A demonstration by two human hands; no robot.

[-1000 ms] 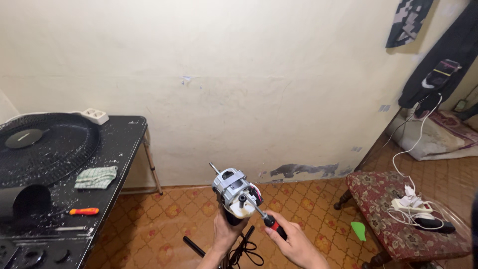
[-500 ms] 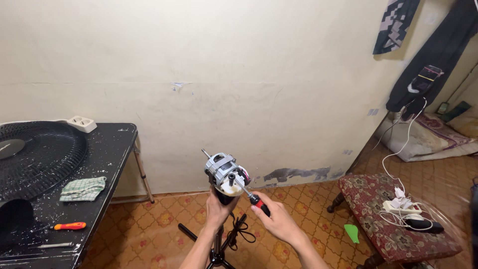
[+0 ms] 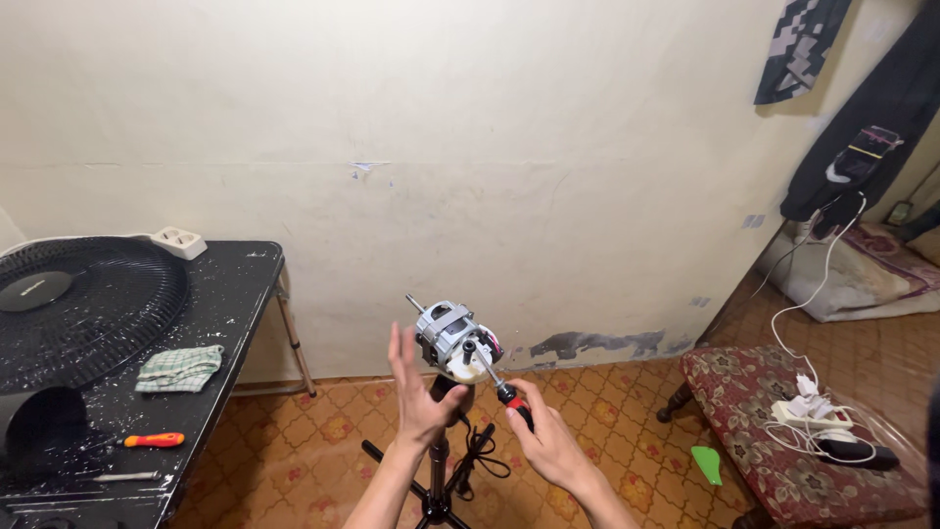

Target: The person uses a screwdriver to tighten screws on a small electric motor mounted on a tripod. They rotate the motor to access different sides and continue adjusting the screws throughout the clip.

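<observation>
Left hand (image 3: 419, 392), fingers spread wide, steadies a fan motor (image 3: 452, 338) atop a stand (image 3: 438, 470). Right hand (image 3: 544, 439) grips a screwdriver (image 3: 497, 382), tip at motor's back.

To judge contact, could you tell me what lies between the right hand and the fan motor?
In the head view, only the screwdriver held by the right hand spans that stretch, reaching the fan motor.

A bare fan motor (image 3: 452, 338) sits atop a black stand pole (image 3: 438, 460), tilted, its thin steel shaft pointing up and to the left. The body is silvery metal with a grey band across it, a white plastic part below and a glimpse of pink at the right. A screwdriver (image 3: 497, 381) with a red-and-black handle angles up-left, its tip at the motor's lower right side
</observation>
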